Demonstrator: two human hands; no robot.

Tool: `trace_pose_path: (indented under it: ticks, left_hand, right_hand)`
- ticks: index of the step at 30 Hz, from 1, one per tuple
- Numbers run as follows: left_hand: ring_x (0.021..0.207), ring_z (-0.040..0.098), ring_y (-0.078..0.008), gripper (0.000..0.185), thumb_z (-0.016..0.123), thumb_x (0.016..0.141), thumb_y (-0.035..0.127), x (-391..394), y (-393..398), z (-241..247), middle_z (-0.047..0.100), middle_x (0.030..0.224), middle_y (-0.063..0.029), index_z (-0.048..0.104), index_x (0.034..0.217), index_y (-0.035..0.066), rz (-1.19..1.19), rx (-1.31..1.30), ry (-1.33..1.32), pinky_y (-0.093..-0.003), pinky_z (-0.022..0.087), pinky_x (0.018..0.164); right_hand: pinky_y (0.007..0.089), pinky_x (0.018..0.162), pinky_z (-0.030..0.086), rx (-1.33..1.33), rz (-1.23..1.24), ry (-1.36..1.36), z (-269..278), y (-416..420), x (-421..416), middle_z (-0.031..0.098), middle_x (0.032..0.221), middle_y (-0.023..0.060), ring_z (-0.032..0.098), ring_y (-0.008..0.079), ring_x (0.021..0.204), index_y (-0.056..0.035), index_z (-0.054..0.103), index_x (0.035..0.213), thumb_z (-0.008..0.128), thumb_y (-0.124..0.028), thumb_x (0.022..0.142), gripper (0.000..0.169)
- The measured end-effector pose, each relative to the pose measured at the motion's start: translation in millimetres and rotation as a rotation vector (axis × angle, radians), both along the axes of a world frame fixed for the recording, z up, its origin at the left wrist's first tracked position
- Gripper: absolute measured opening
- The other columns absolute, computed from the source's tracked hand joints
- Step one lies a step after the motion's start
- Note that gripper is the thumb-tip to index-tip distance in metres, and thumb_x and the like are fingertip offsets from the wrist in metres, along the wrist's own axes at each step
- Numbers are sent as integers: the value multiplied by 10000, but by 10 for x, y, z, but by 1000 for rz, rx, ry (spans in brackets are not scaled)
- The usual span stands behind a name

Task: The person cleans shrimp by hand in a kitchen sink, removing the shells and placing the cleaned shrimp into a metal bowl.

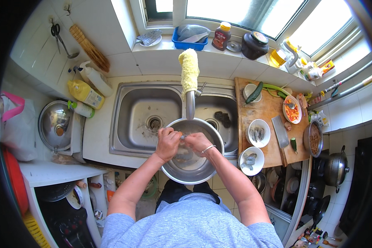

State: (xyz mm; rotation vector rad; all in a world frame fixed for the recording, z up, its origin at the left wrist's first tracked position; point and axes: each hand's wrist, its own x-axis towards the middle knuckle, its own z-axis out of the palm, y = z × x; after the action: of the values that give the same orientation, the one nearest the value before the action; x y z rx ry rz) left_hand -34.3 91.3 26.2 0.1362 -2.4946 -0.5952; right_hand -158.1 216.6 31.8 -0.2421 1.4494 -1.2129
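Above a round stainless steel basin (190, 179), my left hand (168, 145) and my right hand (199, 143) meet fingertip to fingertip. Pinched between them is a small grey shrimp (183, 137), mostly hidden by the fingers. Cloudy water and some greyish shrimp (183, 154) show in the basin below. The basin rests across the front of a double stainless steel sink (136, 122), under a faucet (190, 105) whose upper part is wrapped in yellow towelling. Right of the basin, one white bowl (251, 170) holds grey shrimp pieces, and another white bowl (258, 143) holds several shrimp.
A wooden cutting board (263, 111) carries a cleaver (280, 131), a cucumber (254, 93), a cucumber piece (294, 144) and a bowl of chopped orange-red food (292, 108). Dark scraps (222, 119) lie in the right sink basin. Detergent bottles (86, 94) stand left. Jars and a blue basket (190, 45) line the sill.
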Motion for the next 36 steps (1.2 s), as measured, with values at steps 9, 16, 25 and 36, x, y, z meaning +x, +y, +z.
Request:
trace_pose_path:
  ticks: [9,16,25,36]
  left_hand:
    - [885,518,-260,274,660,644,33,-49,50,-78,633,895,-40,598,907,74,115,80,121,-386,367,815]
    - [898,524,-284,237,645,696,29,-43,33,-110,636,897,-57,599,926,62,166,166,123,-389,375,819]
    - [874,521,-294,200,591,751,20,-44,-40,-216,612,854,-105,599,949,47,370,362,100,-394,387,799]
    - [714,525,-94,206,502,875,41,-2,-518,-197,565,817,-33,494,1078,7,237,1474,55,-238,429,634]
  right_hand:
    - [198,358,200,-52,-207,-641,-245,-41,38,521,600,-40,255,28,382,-66,590,886,515,-190,894,144]
    - [192,336,191,-8,-173,-652,-204,-116,-1,529,579,-45,249,21,366,-63,600,877,516,-213,901,173]
    - [204,329,197,49,-174,-542,-125,-73,-39,536,577,-28,251,21,358,-41,618,833,535,-175,880,165]
    - [362,628,470,175,106,741,145,86,37,633,680,144,606,261,622,-34,679,741,591,-205,775,195]
